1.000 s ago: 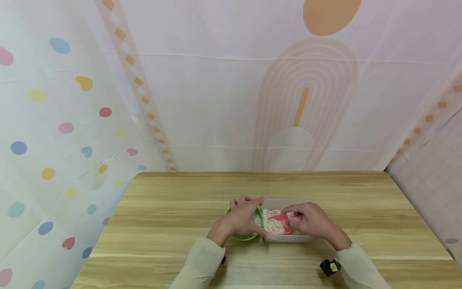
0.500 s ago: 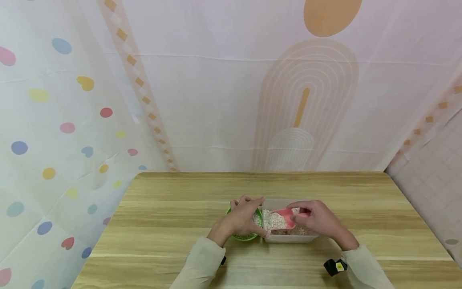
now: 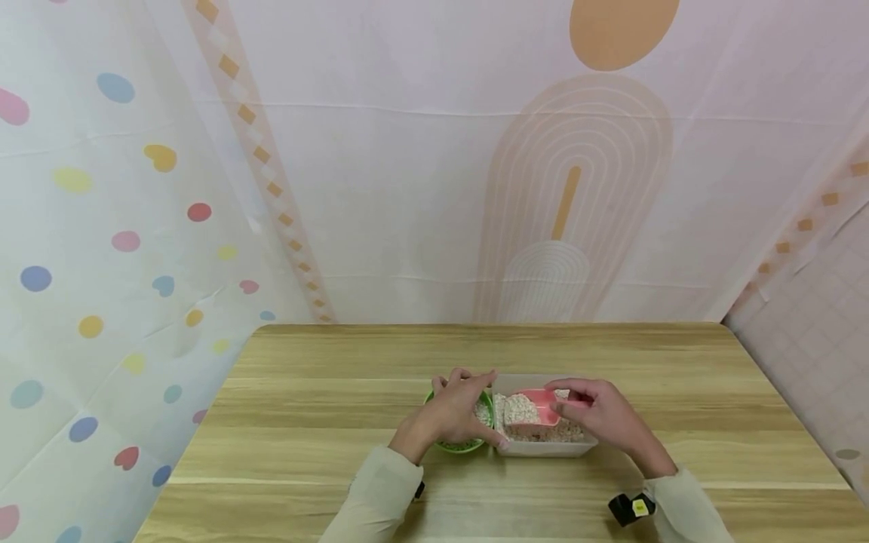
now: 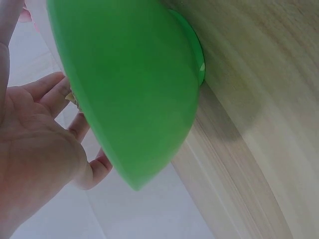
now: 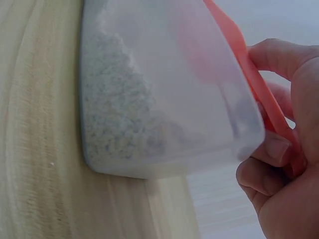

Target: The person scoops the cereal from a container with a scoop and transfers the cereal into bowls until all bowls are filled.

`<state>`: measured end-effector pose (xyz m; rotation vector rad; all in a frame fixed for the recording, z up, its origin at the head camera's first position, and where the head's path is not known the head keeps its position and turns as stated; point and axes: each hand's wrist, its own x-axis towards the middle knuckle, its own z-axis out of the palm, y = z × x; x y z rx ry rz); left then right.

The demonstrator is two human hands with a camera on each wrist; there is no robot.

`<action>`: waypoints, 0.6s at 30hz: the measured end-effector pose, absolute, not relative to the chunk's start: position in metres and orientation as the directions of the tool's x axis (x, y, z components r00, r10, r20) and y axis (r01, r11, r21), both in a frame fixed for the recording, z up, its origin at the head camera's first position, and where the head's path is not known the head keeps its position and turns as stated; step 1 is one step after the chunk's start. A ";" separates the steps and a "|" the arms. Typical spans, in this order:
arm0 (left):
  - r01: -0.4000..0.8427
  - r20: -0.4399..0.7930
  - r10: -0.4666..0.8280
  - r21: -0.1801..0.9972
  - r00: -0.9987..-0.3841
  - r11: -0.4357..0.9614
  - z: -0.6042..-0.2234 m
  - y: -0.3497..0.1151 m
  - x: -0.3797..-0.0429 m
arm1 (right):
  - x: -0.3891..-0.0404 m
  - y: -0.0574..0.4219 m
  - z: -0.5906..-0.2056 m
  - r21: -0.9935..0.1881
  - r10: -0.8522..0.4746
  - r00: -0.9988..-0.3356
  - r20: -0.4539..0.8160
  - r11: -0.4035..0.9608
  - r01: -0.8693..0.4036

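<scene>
A green bowl [image 3: 463,448] with pale flakes in it sits against the left end of a translucent plastic box [image 3: 546,449]. My left hand [image 3: 456,409] arches over the bowl and holds it, fingers bent at its far rim; the index fingertip and thumb reach the box's left corners. Inside the box lie flakes like rolled oats [image 3: 563,433]. My right hand [image 3: 604,415] grips a pink scoop [image 3: 547,409] by its handle. The scoop carries a heap of oats and is over the box. In the right wrist view, fingers curl round the handle [image 5: 259,89] beside the box wall.
Bowl and box stand on a wood-grain table [image 3: 339,422]. Behind it hangs a patterned cloth backdrop [image 3: 407,211], with a dotted cloth [image 3: 102,264] on the left. A black strap device [image 3: 631,509] is on the right wrist.
The right hand has drawn the scoop to the right and levelled it, and a heap of oats now shows in it. The left hand and bowl have stayed in place.
</scene>
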<state>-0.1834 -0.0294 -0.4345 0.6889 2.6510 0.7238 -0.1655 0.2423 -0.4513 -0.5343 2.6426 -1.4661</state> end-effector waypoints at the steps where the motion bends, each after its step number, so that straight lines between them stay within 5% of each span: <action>1: 0.365 -0.164 0.521 0.541 -0.838 0.758 -0.435 -0.029 -0.183 | -0.165 0.242 -0.452 -0.836 -0.333 -0.937 0.108 0.479 -0.267; 18: 0.403 -0.136 0.538 0.519 -0.832 0.754 -0.437 -0.030 -0.187 | -0.165 0.239 -0.461 -0.848 -0.279 -0.944 0.174 0.445 -0.288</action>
